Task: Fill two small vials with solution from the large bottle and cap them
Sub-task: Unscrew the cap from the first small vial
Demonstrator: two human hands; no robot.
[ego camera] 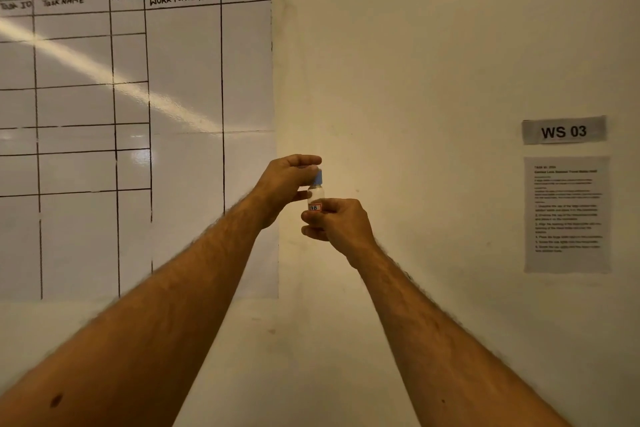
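Both forearms reached up mid-frame, right hand (341,224) gripped the upright vial (316,198) from below, left hand (285,184) pinched its blue cap (318,177) straight above, so probably twisting it.

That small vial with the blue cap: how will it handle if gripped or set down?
The vial looks like clear, rigid glass or hard plastic, so probably stiff and maybe breakable. Its smooth round body may slip or roll. Small enough that the right hand mostly covers it, so likely light.
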